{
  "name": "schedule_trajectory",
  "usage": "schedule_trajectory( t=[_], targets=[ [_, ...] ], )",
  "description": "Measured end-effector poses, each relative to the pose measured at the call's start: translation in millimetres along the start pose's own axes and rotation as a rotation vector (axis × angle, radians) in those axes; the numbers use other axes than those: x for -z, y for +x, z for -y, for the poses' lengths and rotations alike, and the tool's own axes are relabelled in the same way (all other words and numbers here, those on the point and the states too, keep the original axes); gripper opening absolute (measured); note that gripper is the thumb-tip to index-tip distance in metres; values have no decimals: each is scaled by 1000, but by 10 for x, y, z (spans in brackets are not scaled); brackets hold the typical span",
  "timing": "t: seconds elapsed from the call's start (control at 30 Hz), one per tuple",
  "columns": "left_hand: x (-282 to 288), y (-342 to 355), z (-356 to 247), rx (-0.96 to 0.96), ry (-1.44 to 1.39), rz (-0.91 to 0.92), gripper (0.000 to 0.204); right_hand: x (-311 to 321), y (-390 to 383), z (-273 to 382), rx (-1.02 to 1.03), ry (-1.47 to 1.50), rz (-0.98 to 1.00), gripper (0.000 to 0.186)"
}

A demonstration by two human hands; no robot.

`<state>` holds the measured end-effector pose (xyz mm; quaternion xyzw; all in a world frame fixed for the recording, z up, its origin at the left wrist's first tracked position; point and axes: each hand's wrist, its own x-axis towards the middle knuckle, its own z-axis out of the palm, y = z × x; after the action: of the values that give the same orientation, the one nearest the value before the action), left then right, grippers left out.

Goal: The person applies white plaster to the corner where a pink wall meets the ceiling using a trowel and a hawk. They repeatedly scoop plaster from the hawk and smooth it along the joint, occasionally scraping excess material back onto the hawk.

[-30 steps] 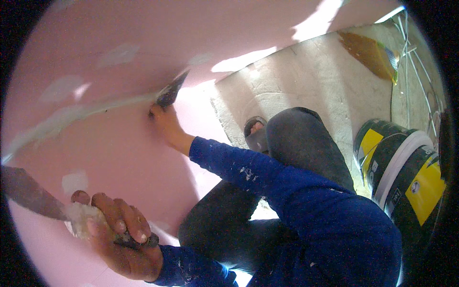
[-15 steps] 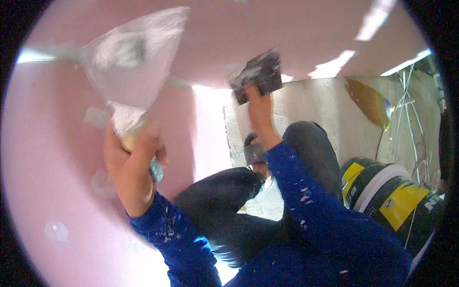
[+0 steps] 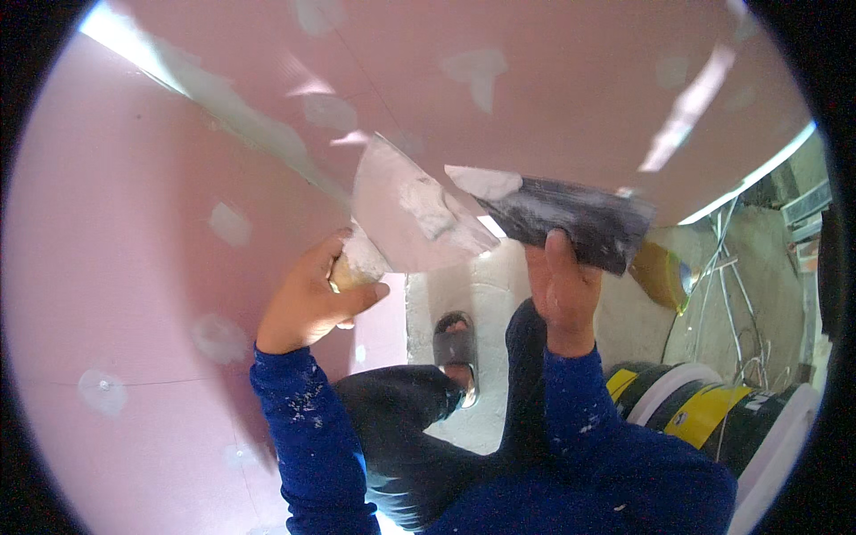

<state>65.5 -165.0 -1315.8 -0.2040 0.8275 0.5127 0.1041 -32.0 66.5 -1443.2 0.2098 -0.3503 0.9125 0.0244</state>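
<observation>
My left hand (image 3: 303,303) is closed round the compound-crusted handle of a wide putty knife (image 3: 397,209). Its fan-shaped blade points up and to the right, with a lump of white joint compound near its edge. In my right hand (image 3: 566,290) is a rectangular, dark plastering spatula (image 3: 584,214), thumb on its face and the fingers hidden behind. White compound (image 3: 486,181) sits on its left end, close beside the putty knife's blade. Whether the two blades touch I cannot tell.
Pink plasterboard (image 3: 259,160) with filled patches stands to the left and ahead, its corner joint coated white. Black buckets (image 3: 678,406) with yellow labels stand at the right. Cables (image 3: 736,303) hang beyond them, near a yellowish bag (image 3: 658,272). My sandalled foot (image 3: 456,343) rests on the floor.
The putty knife has come down and right, the spatula right and slightly lower; the two blades are now side by side. My view has shifted, showing more of the patched board ahead.
</observation>
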Motion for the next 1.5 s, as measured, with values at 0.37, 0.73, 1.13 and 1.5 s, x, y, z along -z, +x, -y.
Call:
schedule_trajectory(
  t=[0.37,0.73,1.13,1.5],
  targets=[
    [2,-32,78,-143,40,0,51,-240,57,239,156,-329,511,43],
    [-41,-76,28,-177,135,-91,50,-77,76,135,42,-501,531,61],
    [36,-84,91,-217,-225,-239,60,-296,36,-301,-413,-54,16,42],
    [-58,-51,82,-439,-390,-310,64,-953,571,-563,-75,-443,356,42]
  ],
)
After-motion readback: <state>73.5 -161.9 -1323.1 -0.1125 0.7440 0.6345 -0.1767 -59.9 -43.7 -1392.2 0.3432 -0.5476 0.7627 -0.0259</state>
